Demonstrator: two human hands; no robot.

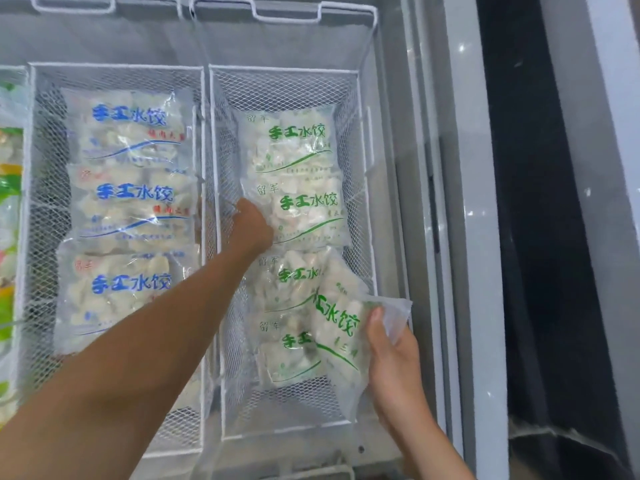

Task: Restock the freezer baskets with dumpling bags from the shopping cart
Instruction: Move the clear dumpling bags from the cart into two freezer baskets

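Observation:
Two white mesh freezer baskets sit side by side. The right basket [360, 209] holds several clear dumpling bags with green lettering. My left hand [251, 226] reaches into it and grips the left edge of the second green-lettered bag [311, 213]. My right hand [389, 355] holds another green-lettered bag [341, 327] tilted over the basket's near right corner, fingers pinching its top edge. The left basket [31, 209] holds three bags with blue lettering [133, 202]. The shopping cart is out of view.
A strip of colourful packages [8, 209] shows at the far left edge. Behind both baskets, empty wire baskets [284, 15] sit deeper in the freezer. The freezer's grey rim [460, 237] and a dark gap [533, 237] run along the right.

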